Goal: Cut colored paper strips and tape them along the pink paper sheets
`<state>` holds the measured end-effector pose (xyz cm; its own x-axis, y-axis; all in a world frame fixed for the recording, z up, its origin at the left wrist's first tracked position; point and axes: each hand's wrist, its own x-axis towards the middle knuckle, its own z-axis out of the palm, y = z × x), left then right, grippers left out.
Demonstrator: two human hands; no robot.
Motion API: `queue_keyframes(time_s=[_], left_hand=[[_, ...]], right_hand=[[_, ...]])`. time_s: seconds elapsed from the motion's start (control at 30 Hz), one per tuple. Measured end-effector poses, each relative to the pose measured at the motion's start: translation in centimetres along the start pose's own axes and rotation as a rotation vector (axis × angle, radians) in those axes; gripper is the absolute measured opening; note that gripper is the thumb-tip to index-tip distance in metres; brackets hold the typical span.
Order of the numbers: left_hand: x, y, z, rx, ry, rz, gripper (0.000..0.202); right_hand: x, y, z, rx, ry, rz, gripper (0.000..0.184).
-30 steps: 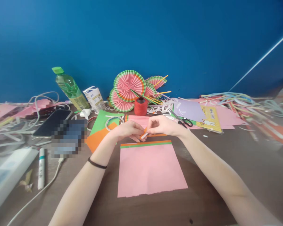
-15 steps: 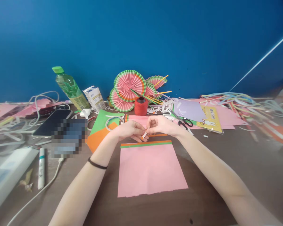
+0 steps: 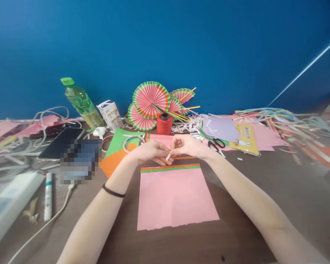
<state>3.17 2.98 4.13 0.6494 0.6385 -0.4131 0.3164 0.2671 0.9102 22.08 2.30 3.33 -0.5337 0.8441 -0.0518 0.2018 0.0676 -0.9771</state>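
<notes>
My left hand and my right hand meet above the far edge of a pink sheet. Both are closed in a pinch on a small white-and-orange paper strip; its upper end is hidden by the fingertips. Along its far edge the pink sheet carries an orange band and a green band, and its near edge is torn. Just behind my hands lies folded pink paper, partly covered. A ring-shaped roll of tape rests on green paper and orange paper beside my left hand.
Pleated paper fans stand behind a red thread spool. Black-handled scissors lie right of my right hand, near purple paper. A green-capped bottle, a carton, a marker and cables occupy the left.
</notes>
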Motion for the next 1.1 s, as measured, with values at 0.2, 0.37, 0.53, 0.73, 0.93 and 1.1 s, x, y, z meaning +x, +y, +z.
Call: queue_keyframes(time_s=[0.2, 0.37, 0.53, 0.73, 0.93, 1.1], left_hand=[[-0.10, 0.08, 0.12, -0.005, 0.011, -0.003, 0.025], [-0.03, -0.04, 0.07, -0.002, 0.006, 0.002, 0.026], [-0.06, -0.02, 0.08, -0.006, 0.008, 0.003, 0.028], [-0.09, 0.09, 0.08, -0.025, 0.002, -0.003, 0.031], [-0.05, 0.06, 0.02, -0.023, 0.004, 0.001, 0.030], [-0.06, 0.04, -0.01, -0.045, 0.010, 0.014, 0.029]], right_hand=[[-0.02, -0.01, 0.08, -0.006, 0.012, -0.015, 0.020], [-0.04, -0.11, 0.11, -0.020, 0.021, -0.018, 0.020], [-0.01, -0.11, 0.14, -0.010, 0.032, -0.018, 0.019], [-0.03, -0.17, 0.18, -0.007, 0.037, -0.018, 0.019], [-0.03, -0.29, 0.23, -0.022, 0.038, -0.020, 0.020], [0.03, -0.12, 0.07, -0.033, 0.038, -0.054, 0.021]])
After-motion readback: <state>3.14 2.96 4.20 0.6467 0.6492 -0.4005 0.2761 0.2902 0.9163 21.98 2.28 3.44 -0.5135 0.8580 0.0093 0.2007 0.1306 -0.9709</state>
